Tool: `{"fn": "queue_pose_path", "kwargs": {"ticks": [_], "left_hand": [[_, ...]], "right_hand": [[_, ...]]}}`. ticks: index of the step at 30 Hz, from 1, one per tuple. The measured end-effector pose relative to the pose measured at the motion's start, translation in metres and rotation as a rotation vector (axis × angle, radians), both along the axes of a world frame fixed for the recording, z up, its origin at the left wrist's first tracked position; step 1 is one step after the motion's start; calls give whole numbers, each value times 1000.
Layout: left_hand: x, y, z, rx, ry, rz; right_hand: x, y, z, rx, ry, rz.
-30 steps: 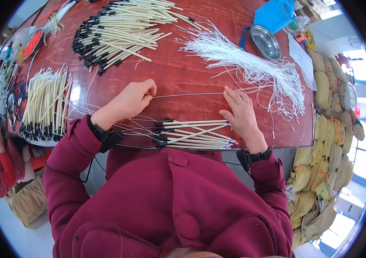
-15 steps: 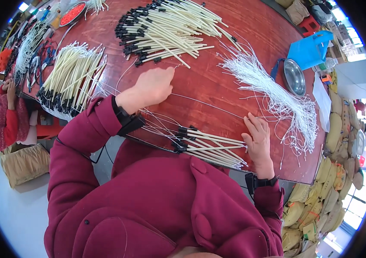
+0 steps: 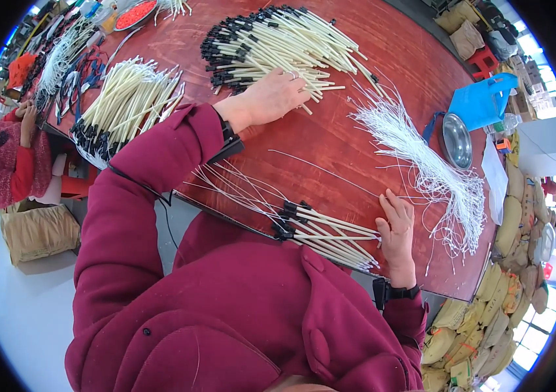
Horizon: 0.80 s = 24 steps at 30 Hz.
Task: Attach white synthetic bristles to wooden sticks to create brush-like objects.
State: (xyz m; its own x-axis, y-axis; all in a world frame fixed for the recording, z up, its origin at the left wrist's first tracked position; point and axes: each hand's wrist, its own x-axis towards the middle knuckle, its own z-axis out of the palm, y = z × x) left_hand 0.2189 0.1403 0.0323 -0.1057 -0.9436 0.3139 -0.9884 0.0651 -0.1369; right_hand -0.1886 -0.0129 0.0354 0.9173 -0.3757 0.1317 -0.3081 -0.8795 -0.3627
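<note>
My left hand (image 3: 272,98) reaches onto the near side of a large pile of cream tubes with black ends (image 3: 271,42). Its fingers are bent down over the tubes, and whatever they grip is hidden beneath them. My right hand (image 3: 396,228) rests at the right of the table, fingers stretched and thumb apart. By its fingertips lies a thin white cord (image 3: 330,172), stretched leftward across the red table (image 3: 330,134). A small bundle of cream tubes with black ends (image 3: 330,235) lies at the near edge, its white cords trailing left.
Loose white cords (image 3: 415,157) spread at the right, beside a metal bowl (image 3: 456,140) and a blue jug (image 3: 480,101). Another tube bundle (image 3: 124,104) lies at the left. A red-filled basin (image 3: 135,14) stands farther off. Another person (image 3: 13,153) sits at far left; sacks (image 3: 480,313) are stacked right.
My left hand has moved away from me onto the large tube pile. The cord that ran to it now lies with a free end on the table. My right hand stays in place.
</note>
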Motion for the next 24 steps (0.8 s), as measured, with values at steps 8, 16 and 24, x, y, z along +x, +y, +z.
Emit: {"fn": "queue_pose_path", "kwargs": {"ticks": [8, 16, 24], "left_hand": [[-41, 64, 47, -66, 375, 37], [-51, 134, 1, 128, 594, 360], [-58, 134, -3, 92, 600, 310]], "right_hand": [[1, 1, -1, 5, -28, -27], [2, -1, -1, 14, -26, -20], [2, 1, -2, 24, -20, -32]]}}
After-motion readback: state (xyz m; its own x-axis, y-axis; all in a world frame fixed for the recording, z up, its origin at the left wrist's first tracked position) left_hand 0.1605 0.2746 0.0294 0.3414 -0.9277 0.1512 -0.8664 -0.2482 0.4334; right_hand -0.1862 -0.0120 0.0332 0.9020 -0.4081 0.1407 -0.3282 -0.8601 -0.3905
